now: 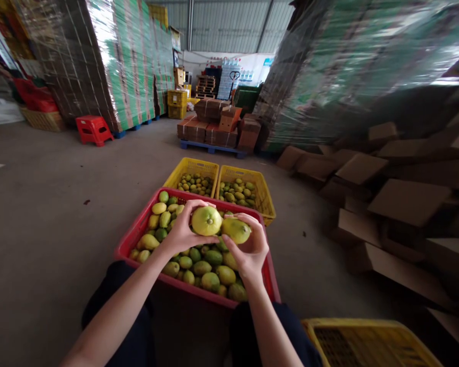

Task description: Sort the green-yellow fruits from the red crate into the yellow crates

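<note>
My left hand point(184, 229) grips a yellow-green lemon point(206, 220), its pointed end turned toward me. Beside it, my right hand point(252, 250) is closed around another lemon point(236, 231), which lies sideways with its tip to the right. The two fruits are side by side, close together, held above a red crate point(199, 294). Inside that crate lie many lemons point(202, 268), some yellow and some dark green. My fingers hide part of the fruit behind them.
Two yellow crates point(265, 196) of smaller-looking fruit stand just beyond the red one. Another yellow crate point(352, 322) is at lower right. Cardboard boxes point(409, 201) are heaped on the right. Farther off are a red stool point(93, 130), a blue pallet point(212, 148) and wrapped stacks point(132, 66).
</note>
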The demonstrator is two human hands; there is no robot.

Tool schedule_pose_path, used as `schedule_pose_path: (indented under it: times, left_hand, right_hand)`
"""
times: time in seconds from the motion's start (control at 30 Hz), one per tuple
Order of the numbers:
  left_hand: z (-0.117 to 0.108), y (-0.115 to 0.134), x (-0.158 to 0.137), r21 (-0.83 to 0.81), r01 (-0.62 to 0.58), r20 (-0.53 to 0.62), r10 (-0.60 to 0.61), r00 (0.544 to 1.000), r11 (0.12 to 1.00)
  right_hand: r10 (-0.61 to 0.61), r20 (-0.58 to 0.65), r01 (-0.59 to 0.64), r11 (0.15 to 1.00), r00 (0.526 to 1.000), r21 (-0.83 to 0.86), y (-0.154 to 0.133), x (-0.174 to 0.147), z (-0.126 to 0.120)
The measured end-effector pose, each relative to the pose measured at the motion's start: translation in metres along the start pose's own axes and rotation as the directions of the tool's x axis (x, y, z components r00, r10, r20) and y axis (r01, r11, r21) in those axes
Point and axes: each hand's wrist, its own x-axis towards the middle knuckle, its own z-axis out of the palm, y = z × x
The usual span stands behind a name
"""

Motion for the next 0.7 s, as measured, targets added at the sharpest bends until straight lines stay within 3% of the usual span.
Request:
schedule_pose_path:
  times: [0.1, 0.27, 0.47, 0.7]
  left_hand:
    - [-0.001, 0.001, 0.001, -0.021, -0.009, -0.018, 0.008, 1.000, 1.000]
    - [-0.002, 0.002, 0.002, -0.085, 0.046, -0.029, -0.048, 0.998, 0.995]
    - [-0.002, -0.002, 0.002, -0.082, -0.021, 0.016, 0.022, 1.000, 0.996]
    - [-0.004, -0.005, 0.000, -0.056, 0.014, 0.018, -0.013, 1.000, 0.998]
  right_hand:
    - [-0.107, 0.059, 0.112, 0.989, 0.993, -0.095, 0.000, 0.000, -0.002]
    - [-0.126, 0.063, 0.137, 0.964, 0.990, -0.227, 0.001, -0.004, -0.006]
    - [-0.178, -0.002, 0.177, 0.976, 0.984, -0.131, 0.005, -0.010, -0.001]
    - [-0.213, 0.065, 0.221, 0.962, 0.975, -0.162, 0.012, -0.011, -0.006]
